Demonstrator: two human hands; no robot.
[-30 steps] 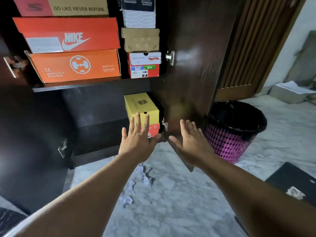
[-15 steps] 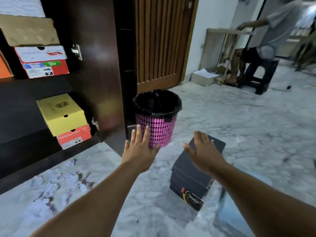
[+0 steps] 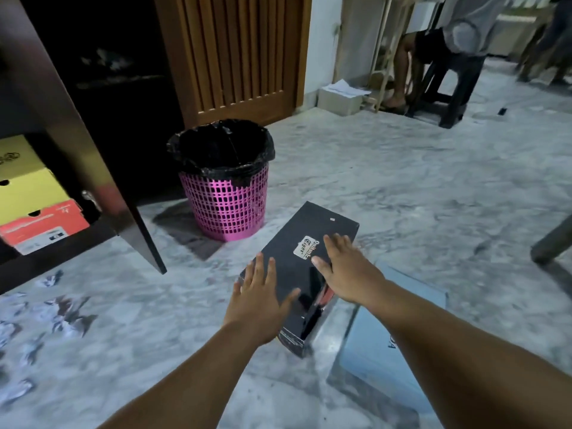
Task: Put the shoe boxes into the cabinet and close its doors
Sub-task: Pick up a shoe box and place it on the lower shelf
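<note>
Both hands had swung from the cabinet door [image 3: 93, 168] down over the black shoe box [image 3: 297, 274] on the floor; left hand [image 3: 260, 301] and right hand [image 3: 346, 270] hovered, grips spread, holding nothing. Grabbed unevenly, its lid might have slipped.

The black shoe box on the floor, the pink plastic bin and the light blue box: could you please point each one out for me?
Black shoe box [image 3: 288, 258]: head view, bare lid top.
Pink plastic bin [image 3: 227, 209]: head view, lattice side wall.
Light blue box [image 3: 368, 351]: head view, top face near its lettering.
</note>
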